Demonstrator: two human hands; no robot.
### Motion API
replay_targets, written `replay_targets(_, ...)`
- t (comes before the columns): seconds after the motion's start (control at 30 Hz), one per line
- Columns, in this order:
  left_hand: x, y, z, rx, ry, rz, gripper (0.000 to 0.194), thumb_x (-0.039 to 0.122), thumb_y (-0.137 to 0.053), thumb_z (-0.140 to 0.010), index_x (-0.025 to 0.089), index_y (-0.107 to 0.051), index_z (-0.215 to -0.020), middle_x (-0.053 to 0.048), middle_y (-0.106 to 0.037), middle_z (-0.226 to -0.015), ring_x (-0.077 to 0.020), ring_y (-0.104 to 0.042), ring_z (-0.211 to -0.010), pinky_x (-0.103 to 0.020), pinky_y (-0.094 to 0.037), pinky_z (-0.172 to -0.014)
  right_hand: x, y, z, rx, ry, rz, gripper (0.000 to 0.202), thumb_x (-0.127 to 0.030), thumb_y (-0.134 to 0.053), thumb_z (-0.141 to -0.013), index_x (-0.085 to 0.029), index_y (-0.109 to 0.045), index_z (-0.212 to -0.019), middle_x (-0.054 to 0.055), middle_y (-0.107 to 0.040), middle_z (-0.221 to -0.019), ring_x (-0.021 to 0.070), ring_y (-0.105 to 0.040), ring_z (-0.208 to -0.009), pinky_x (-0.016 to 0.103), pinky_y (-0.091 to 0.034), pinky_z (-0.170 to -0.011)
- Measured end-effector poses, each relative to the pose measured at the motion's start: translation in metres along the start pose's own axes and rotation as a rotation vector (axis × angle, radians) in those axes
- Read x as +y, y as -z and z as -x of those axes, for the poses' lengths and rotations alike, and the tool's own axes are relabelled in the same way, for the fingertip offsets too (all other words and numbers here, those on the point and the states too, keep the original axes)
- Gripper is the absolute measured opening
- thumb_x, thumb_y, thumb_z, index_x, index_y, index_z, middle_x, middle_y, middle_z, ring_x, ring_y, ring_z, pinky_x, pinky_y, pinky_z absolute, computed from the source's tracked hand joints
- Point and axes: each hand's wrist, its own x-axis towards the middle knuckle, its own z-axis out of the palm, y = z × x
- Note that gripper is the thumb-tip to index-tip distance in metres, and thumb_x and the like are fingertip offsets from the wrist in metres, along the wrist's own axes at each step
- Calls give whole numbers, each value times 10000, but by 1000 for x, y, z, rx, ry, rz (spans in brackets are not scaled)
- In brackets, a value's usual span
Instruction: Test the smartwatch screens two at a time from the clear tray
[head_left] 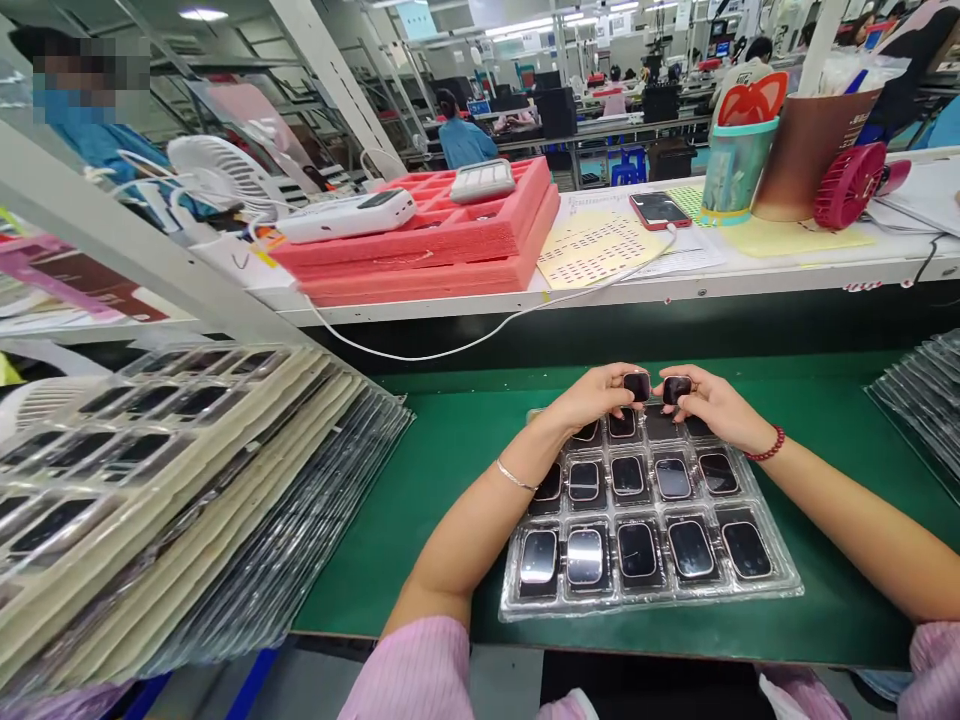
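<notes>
Between the fingers of my left hand (598,396) is a smartwatch case (637,386) with a dark screen, held upright. My right hand (712,405) grips a second smartwatch case (676,390) close beside it. Both cases are raised just above the back row of a clear plastic tray (645,603). Rows of similar dark-screened watch cases, such as the one at the front right (747,550), sit in the tray's compartments. My hands cover part of the back row. The tray lies on a green work surface (420,500).
Tall stacks of filled trays (247,540) lean at the left, with more trays (926,400) at the right edge. A shelf (600,292) behind carries red foam trays (420,260), a phone (660,210), a cup (739,175) and a small fan (847,187). A white cable (420,357) hangs down.
</notes>
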Motion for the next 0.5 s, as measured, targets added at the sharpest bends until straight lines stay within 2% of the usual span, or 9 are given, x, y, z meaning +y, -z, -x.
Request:
replay_targets(0.17,4,0,4,-20,-33,-38,386,115,-582,-765,130,-612,-1150,-86,-702,-992,-152,-706,-807,-176,-459,-545,-5,-1,1,-9,-1,16,336,-207,-641,-785,-189,-620,-1120,91,-735,-1058,164,-691,-755,305,-574,-633)
replay_targets(0.37,6,-2,5,32,-19,-57,269,257,-548,-877,125,-660,-1083,-78,-711,-889,-130,-689,-708,-178,-435,-527,-8,-1,2,-10,-50,-11,282,-400,-652,-856,-184,-662,-1037,79,-754,-938,159,-686,-694,323,-584,-665)
replay_targets(0.5,7,-4,5,37,-18,-61,329,196,-599,-815,134,-643,-1135,-70,-700,-921,-155,-699,-766,-185,-440,-528,-8,-1,2,-17,-39,-8,293,-374,-679,-830,-183,-656,-1051,78,-752,-963,152,-683,-693,309,-571,-652)
